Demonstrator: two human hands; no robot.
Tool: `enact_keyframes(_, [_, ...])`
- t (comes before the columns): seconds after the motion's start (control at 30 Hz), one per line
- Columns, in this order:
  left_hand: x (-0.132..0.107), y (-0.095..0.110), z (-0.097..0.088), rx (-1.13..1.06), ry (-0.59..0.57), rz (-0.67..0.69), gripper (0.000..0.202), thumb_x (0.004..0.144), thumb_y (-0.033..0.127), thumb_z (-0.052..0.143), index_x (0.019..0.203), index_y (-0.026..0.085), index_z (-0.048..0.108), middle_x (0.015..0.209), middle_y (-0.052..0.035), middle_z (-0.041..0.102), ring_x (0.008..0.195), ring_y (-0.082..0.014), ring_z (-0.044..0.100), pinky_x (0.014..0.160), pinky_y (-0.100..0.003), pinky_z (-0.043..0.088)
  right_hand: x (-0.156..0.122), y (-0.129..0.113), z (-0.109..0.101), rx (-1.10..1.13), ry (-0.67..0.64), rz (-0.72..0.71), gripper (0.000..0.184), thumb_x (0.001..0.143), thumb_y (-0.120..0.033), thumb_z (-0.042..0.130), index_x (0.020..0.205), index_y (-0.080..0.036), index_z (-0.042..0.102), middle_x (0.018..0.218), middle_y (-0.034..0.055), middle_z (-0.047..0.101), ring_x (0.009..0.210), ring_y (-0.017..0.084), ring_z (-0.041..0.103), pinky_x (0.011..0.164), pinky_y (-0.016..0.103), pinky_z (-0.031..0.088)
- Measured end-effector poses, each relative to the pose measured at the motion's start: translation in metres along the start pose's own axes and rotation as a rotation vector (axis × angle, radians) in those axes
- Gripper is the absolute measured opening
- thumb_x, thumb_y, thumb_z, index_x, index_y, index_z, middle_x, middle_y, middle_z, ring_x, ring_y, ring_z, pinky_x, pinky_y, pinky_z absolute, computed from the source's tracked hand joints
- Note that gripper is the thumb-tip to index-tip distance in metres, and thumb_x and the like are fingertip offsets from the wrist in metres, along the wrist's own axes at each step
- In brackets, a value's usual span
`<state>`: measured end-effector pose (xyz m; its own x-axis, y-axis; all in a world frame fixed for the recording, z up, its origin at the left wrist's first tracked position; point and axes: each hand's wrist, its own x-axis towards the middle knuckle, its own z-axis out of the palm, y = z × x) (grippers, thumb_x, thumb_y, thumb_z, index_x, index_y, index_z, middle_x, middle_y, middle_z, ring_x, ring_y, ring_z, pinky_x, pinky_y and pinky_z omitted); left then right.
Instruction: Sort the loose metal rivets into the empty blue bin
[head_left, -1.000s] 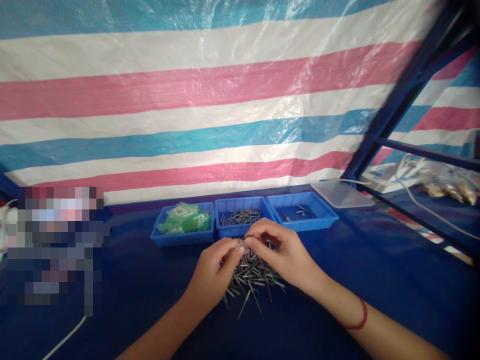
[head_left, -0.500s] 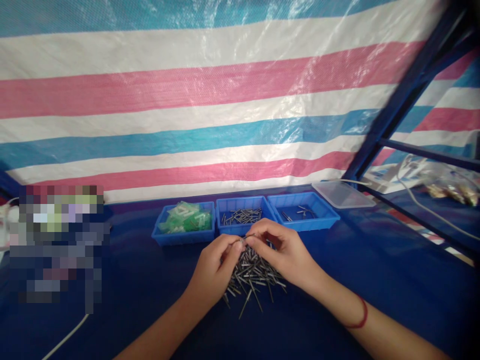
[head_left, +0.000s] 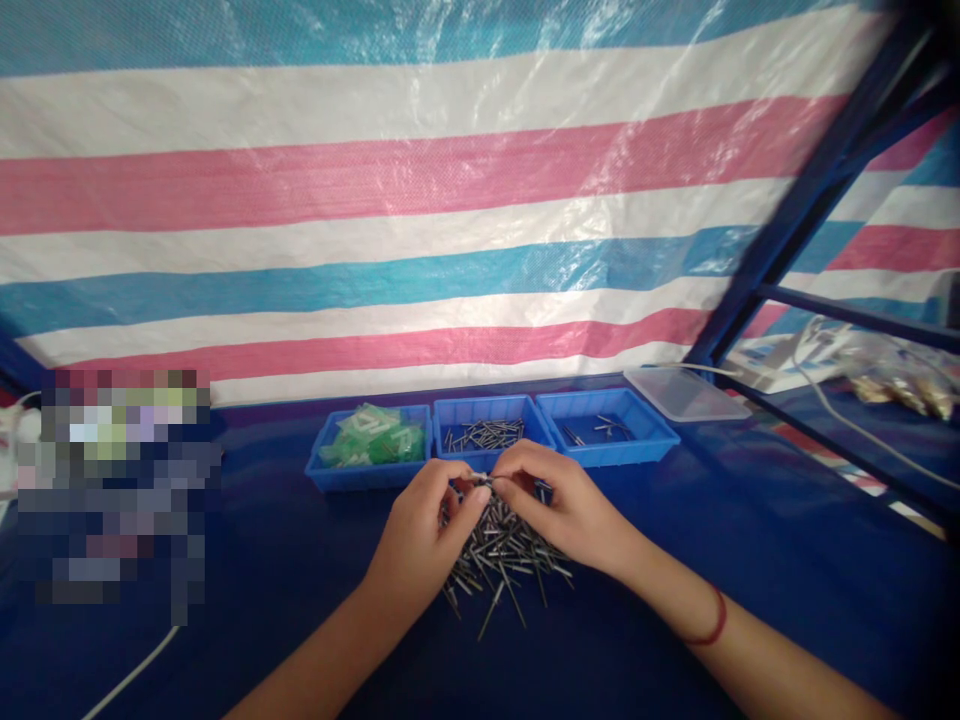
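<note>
Blue surface (head_left: pixel 292 570), head view: carrying a loose pile of slim metal rods (head_left: pixel 506 560), heaped at centre, lying at mixed angles, partly hidden by both hands. Small metal piece (head_left: pixel 484 482), one, held up over the far part of the pile, mostly covered by fingertips; exact shape too small to tell. Left hand (head_left: pixel 420 520): thumb and forefinger drawn nearly together, pinching the piece; remaining fingers curled. Right hand (head_left: pixel 566 505): thumb and forefinger likewise closed on the piece, just beside the opposite fingertips; red cord (head_left: pixel 719 620) around the wrist. Row beyond the pile, blue plastic throughout: left tray (head_left: pixel 367 476), filled with green translucent packets (head_left: pixel 375 437); middle tray (head_left: pixel 480 406), holding many short rods (head_left: pixel 491 434); right tray (head_left: pixel 622 453), holding a few scattered rods (head_left: pixel 615 427). Clear plastic lid (head_left: pixel 682 393), flat, next to the right tray. White cable (head_left: pixel 131 672), at far left, below a pixelated patch (head_left: pixel 112 490). Striped sheet (head_left: pixel 420 170), red, white and blue, hung behind. Blue frame (head_left: pixel 806 200), at right.
</note>
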<state>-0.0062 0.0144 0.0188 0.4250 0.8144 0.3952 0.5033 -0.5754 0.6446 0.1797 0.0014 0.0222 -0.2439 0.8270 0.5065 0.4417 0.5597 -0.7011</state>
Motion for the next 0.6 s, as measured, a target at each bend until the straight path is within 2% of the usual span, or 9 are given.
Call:
enact_keyframes(0.1, [0.004, 0.003, -0.011, 0.127, -0.196, 0.111, 0.014, 0.092, 0.029, 0.049, 0.094, 0.019, 0.058, 0.093, -0.0025, 0.06, 0.08, -0.0156, 0.056, 0.073, -0.026, 0.043, 0.004, 0.011, -0.023, -0.169, 0.127, 0.015, 0.015, 0.088, -0.025, 0.049, 0.08, -0.019, 0.06, 0.075, 0.003, 0.06, 0.068, 0.015, 0.054, 0.062, 0.029, 0.043])
enact_keyframes(0.17, [0.006, 0.006, -0.019, 0.225, -0.339, 0.182, 0.016, 0.092, 0.032, 0.049, 0.091, 0.019, 0.06, 0.093, -0.0028, 0.06, 0.086, -0.0179, 0.056, 0.076, -0.028, 0.042, 0.005, 0.024, -0.043, -0.372, 0.275, 0.079, 0.014, 0.086, -0.025, 0.05, 0.078, -0.019, 0.06, 0.072, 0.0029, 0.06, 0.066, 0.016, 0.054, 0.062, 0.029, 0.042])
enact_keyframes(0.23, [0.005, 0.009, -0.022, 0.306, -0.422, 0.218, 0.021, 0.089, 0.039, 0.054, 0.09, 0.019, 0.061, 0.093, -0.003, 0.06, 0.087, -0.0199, 0.055, 0.076, -0.031, 0.041, 0.005, 0.04, -0.063, -0.6, 0.37, 0.166, 0.014, 0.083, -0.024, 0.051, 0.077, -0.018, 0.061, 0.071, 0.0036, 0.061, 0.064, 0.017, 0.055, 0.063, 0.029, 0.041])
enact_keyframes(0.3, [0.002, 0.013, -0.022, 0.356, -0.469, 0.241, 0.03, 0.083, 0.049, 0.059, 0.09, 0.02, 0.061, 0.092, -0.003, 0.06, 0.087, -0.0215, 0.055, 0.074, -0.032, 0.04, 0.004, 0.056, -0.077, -0.789, 0.344, 0.222, 0.016, 0.082, -0.025, 0.051, 0.075, -0.017, 0.063, 0.072, 0.0056, 0.063, 0.067, 0.019, 0.057, 0.065, 0.03, 0.042])
enact_keyframes(0.4, [-0.005, 0.018, -0.016, 0.397, -0.559, 0.265, 0.041, 0.073, 0.058, 0.065, 0.085, 0.019, 0.061, 0.087, -0.0026, 0.061, 0.083, -0.0221, 0.057, 0.07, -0.031, 0.041, 0.001, 0.07, -0.086, -0.886, 0.286, 0.247, 0.018, 0.081, -0.029, 0.053, 0.075, -0.017, 0.066, 0.073, 0.0082, 0.065, 0.071, 0.023, 0.059, 0.067, 0.032, 0.041])
enact_keyframes(0.47, [-0.007, 0.021, -0.012, 0.432, -0.61, 0.268, 0.037, 0.073, 0.054, 0.068, 0.082, 0.018, 0.062, 0.084, -0.0027, 0.061, 0.08, -0.0214, 0.058, 0.067, -0.03, 0.041, -0.001, 0.071, -0.085, -0.904, 0.269, 0.244, 0.02, 0.081, -0.03, 0.053, 0.076, -0.018, 0.067, 0.072, 0.0083, 0.066, 0.072, 0.024, 0.06, 0.066, 0.033, 0.041])
enact_keyframes(0.6, [-0.008, 0.022, -0.008, 0.498, -0.623, 0.273, 0.013, 0.083, 0.03, 0.063, 0.081, 0.018, 0.062, 0.086, -0.0034, 0.062, 0.079, -0.0195, 0.059, 0.068, -0.029, 0.043, 0.0, 0.053, -0.071, -0.87, 0.228, 0.168, 0.022, 0.085, -0.029, 0.05, 0.074, -0.018, 0.065, 0.07, 0.0069, 0.066, 0.07, 0.022, 0.058, 0.068, 0.033, 0.041])
